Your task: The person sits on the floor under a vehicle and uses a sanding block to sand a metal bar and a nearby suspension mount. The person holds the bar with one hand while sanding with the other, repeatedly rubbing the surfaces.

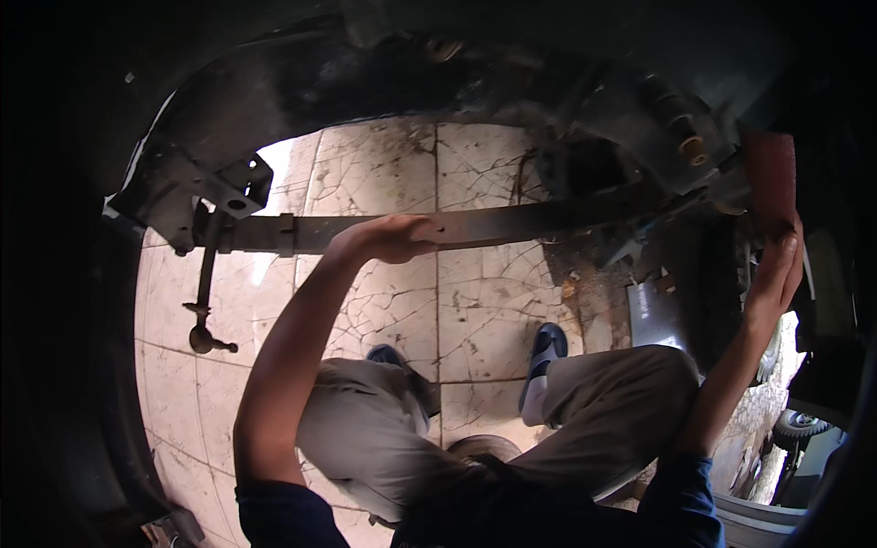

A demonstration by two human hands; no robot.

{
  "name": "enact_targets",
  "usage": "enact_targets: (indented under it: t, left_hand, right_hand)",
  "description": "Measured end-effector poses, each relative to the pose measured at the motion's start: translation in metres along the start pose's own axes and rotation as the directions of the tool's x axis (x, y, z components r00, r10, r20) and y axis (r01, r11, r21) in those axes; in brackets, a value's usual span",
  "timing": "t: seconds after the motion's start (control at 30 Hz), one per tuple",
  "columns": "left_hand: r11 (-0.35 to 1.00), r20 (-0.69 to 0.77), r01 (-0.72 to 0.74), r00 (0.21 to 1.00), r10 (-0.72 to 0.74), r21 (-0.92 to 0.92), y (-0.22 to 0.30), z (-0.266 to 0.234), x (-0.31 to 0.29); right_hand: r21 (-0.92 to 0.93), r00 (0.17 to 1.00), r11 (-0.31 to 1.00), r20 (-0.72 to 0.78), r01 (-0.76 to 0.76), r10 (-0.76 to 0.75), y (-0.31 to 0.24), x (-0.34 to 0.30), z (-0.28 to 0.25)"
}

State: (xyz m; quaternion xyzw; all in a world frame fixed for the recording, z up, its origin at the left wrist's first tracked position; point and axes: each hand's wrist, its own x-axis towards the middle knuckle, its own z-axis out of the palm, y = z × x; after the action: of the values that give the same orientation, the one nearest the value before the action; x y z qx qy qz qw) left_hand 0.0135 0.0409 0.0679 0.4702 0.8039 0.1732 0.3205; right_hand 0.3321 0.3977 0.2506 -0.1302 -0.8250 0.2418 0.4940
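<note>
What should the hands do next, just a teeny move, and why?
Perhaps the right hand should gently nudge the reddish flat piece, because its fingers are already at that piece's lower end. The left hand is over at the long metal bar, so the right seems better placed.
</note>
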Motion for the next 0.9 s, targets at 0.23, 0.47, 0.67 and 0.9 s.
enact_targets:
  t: [0.23, 0.47, 0.67, 0.9]
  left_hand:
    - [0.990, 0.146, 0.142, 0.979, -0.139, -0.008, 0.020, -0.005, -0.008]
    - [0.983, 0.145, 0.181, 0.973, -0.181, 0.013, 0.001, -0.006, -0.010]
    - [0.991, 0.078, 0.070, 0.994, -0.079, 0.114, -0.020, 0.011, -0.002]
    - [0.991, -0.093, 0.124, 0.987, -0.129, -0.057, 0.001, -0.005, -0.011]
  right_hand:
    - [-0.213, 0.944, 0.955, 0.299, 0.208, -0.139, -0.045, 0.007, 0.048]
    - [-0.138, 0.938, 0.980, 0.333, 0.144, -0.091, -0.053, 0.021, 0.066]
    - [-0.271, 0.964, 0.950, 0.252, 0.158, -0.088, -0.056, 0.016, 0.068]
    - [-0.145, 0.965, 0.970, 0.207, 0.193, -0.161, -0.026, 0.002, 0.068]
